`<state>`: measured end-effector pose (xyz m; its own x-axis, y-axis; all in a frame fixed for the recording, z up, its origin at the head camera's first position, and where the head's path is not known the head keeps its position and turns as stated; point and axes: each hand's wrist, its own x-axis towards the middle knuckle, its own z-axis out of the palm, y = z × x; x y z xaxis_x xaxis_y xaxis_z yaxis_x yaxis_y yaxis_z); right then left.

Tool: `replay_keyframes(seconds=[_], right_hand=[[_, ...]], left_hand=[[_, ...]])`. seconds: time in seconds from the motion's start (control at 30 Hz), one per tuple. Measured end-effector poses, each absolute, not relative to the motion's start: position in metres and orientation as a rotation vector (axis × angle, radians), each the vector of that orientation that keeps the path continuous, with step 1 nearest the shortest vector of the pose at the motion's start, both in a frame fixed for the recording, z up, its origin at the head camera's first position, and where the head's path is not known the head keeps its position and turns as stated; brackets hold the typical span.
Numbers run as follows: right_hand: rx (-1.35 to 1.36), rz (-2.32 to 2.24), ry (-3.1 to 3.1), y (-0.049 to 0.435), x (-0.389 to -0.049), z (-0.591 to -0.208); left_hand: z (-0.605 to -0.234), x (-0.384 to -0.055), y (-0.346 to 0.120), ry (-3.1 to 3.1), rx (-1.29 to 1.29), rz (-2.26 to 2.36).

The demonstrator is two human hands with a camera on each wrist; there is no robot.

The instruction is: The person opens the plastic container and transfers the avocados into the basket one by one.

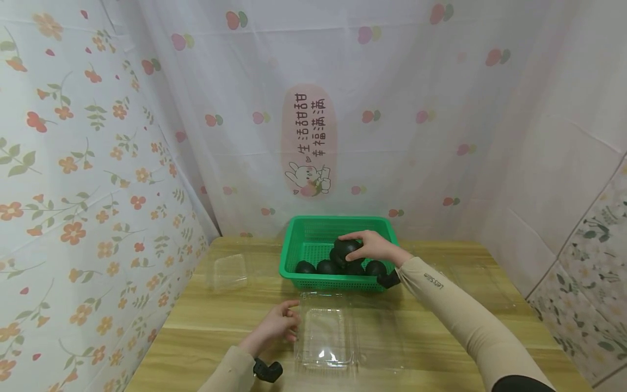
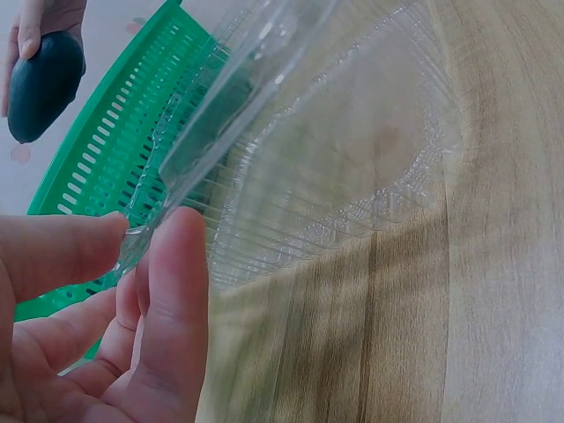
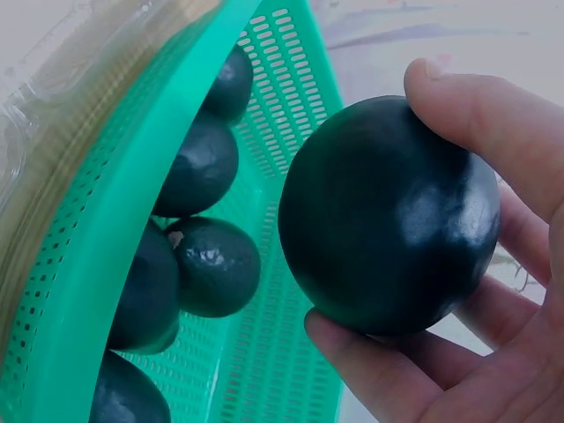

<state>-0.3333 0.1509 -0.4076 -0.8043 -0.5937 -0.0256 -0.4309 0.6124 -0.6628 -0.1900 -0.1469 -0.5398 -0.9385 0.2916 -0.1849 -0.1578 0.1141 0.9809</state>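
Observation:
My right hand (image 1: 374,247) grips a dark, smooth avocado (image 3: 388,216) between thumb and fingers, above the green plastic basket (image 1: 328,283). Several more dark avocados (image 3: 216,266) lie in the basket, mostly along its near side. In front of it, a clear plastic clamshell box (image 1: 325,337) lies opened out on the wooden table, with its lid half (image 1: 382,337) to the right. My left hand (image 1: 276,326) is at the box's left edge. In the left wrist view its thumb and a finger pinch the thin clear rim (image 2: 137,242).
Another clear plastic container (image 1: 230,271) sits on the table (image 1: 196,326) left of the basket, and a faint clear plastic piece (image 1: 482,280) lies at the right. A printed curtain (image 1: 416,163) hangs right behind the basket, with a floral one (image 1: 98,218) along the left.

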Motion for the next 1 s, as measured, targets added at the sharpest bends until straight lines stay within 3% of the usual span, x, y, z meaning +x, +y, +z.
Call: replay_keyframes(seconds=[1.0], right_hand=[[-0.734,-1.034,2.668,0.169,-0.353,-0.413]], left_hand=[[-0.543,-0.189,-0.146,2.053,0.127,1.919]])
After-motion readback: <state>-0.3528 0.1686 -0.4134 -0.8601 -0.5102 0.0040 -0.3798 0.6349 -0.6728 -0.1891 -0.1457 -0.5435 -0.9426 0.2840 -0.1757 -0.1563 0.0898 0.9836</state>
